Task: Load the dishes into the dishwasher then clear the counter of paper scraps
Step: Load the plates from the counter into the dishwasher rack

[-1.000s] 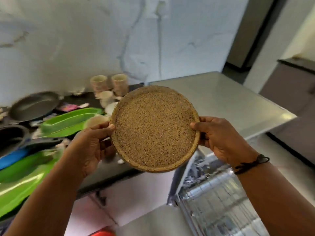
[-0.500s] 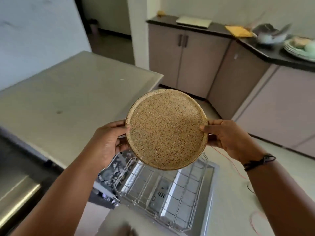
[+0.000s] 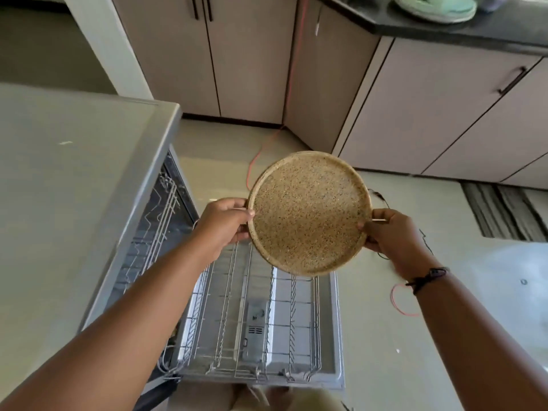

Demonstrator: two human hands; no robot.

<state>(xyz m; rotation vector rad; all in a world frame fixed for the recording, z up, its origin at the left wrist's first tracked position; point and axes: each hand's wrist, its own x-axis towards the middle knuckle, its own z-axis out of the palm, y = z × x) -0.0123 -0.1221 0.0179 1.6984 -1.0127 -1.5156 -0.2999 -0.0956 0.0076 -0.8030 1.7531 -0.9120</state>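
Observation:
I hold a round, speckled tan plate (image 3: 308, 213) by its rim with both hands, its face tilted toward me. My left hand (image 3: 224, 222) grips the left edge and my right hand (image 3: 388, 232) grips the right edge. The plate hangs above the far end of the pulled-out lower rack (image 3: 252, 321) of the open dishwasher (image 3: 154, 221). That wire rack carries no dishes. The dishwasher door (image 3: 338, 336) lies flat beneath the rack.
The grey dishwasher top (image 3: 68, 188) fills the left side. Beige cabinets (image 3: 415, 108) line the far wall, under a dark counter (image 3: 462, 25) with a stack of pale green plates (image 3: 436, 7). An orange cable (image 3: 261, 149) and a striped mat (image 3: 504, 212) lie on the floor.
My view has swung right and down, from the dish-covered counter to the open dishwasher. Both hands have carried the plate along, and it now hangs over the pulled-out rack.

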